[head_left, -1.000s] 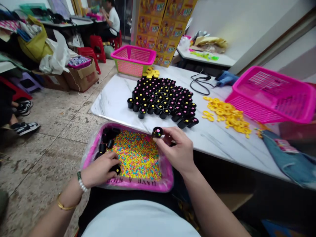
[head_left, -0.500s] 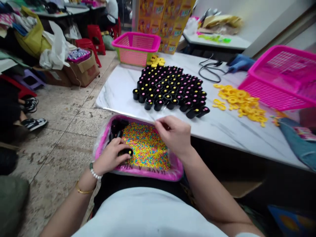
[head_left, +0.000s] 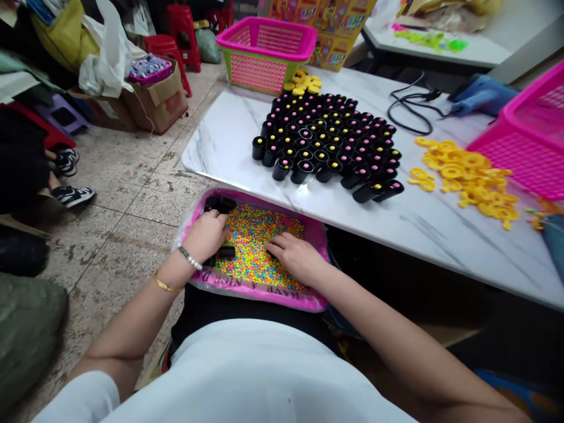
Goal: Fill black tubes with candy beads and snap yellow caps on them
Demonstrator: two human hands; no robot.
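Observation:
A pink tray (head_left: pixel 317 258) lined with clear plastic holds many small coloured beads (head_left: pixel 247 235) and, along its left side, several black cups (head_left: pixel 220 204). My left hand (head_left: pixel 206 235) is over these cups with its fingers curled down. The fingertips and whatever they grip are hidden. Just right of that wrist, a single black cup (head_left: pixel 227 251) lies on its side on the beads. My right hand (head_left: pixel 294 254) rests low in the beads, fingers bent together. A dark patch shows under its fingers, but I cannot make out what it is.
On the marble-patterned table (head_left: pixel 220 132) stand many black cups (head_left: pixel 326 141) with pink or yellow dots. Yellow plastic parts (head_left: pixel 469 176), a blue hot glue gun (head_left: pixel 484 94), a pink-green basket (head_left: pixel 267 56) and a pink basket (head_left: pixel 524 141) surround them. Boxes (head_left: pixel 163 97) are on the floor.
My right hand has dropped from above the table edge into the beads. My left hand has shifted up the tray, away from the dotted cup it held. The view has tilted down.

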